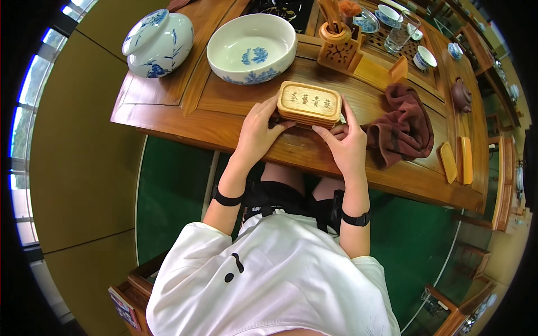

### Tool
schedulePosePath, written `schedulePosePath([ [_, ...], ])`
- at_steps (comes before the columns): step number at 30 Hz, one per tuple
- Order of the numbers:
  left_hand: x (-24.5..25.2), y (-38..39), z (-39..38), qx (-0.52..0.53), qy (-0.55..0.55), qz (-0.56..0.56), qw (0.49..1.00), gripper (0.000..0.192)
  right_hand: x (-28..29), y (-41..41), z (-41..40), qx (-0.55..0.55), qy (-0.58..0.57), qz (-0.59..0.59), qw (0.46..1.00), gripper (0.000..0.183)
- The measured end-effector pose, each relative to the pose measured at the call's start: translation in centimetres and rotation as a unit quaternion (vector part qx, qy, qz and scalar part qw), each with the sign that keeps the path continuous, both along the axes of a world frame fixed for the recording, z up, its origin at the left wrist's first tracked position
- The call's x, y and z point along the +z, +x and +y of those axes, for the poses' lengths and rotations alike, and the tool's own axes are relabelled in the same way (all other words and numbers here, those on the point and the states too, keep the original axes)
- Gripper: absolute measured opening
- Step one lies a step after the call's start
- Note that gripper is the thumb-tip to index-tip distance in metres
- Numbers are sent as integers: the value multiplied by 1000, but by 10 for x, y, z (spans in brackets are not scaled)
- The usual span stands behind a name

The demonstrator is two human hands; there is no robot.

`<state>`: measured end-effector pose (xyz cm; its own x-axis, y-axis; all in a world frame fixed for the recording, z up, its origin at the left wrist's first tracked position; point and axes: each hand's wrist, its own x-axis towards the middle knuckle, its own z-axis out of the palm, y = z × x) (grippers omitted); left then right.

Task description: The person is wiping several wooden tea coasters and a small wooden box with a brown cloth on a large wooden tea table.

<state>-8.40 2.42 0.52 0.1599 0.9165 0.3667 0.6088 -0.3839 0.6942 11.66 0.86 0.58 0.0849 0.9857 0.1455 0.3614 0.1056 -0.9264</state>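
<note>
A stack of small wooden trays (309, 102), the top one bearing carved characters, is held level between my two hands near the table's front edge. My left hand (261, 126) grips its left end, thumb along the near side. My right hand (346, 134) grips the right end the same way. Just beyond the stack stands a white porcelain bowl (252, 46) with blue decoration. A crumpled brown cloth (403, 126) lies right of my right hand. Whether the stack's underside touches the table is hidden.
A blue-and-white lidded jar (162, 44) stands at the left. Behind the cloth are a wooden tea-tool holder (338, 50), a glass (397, 40) and a porcelain cup (424, 58). A brown teapot (461, 94) and two wooden pieces (448, 162) rest on the right side of the wooden table (424, 180).
</note>
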Motion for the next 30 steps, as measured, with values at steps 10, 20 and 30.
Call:
schedulePosePath([
  [10, 1, 3, 0, 13, -2, -6, 1000, 41, -2, -1, 2, -24, 21, -35, 999, 73],
  [20, -5, 5, 2, 7, -25, 77, 997, 60, -1, 3, 2, -30, 34, 1, 999, 67],
  [30, -7, 1, 5, 28, -73, 21, 997, 58, -3, 3, 0, -22, 43, -11, 999, 67],
])
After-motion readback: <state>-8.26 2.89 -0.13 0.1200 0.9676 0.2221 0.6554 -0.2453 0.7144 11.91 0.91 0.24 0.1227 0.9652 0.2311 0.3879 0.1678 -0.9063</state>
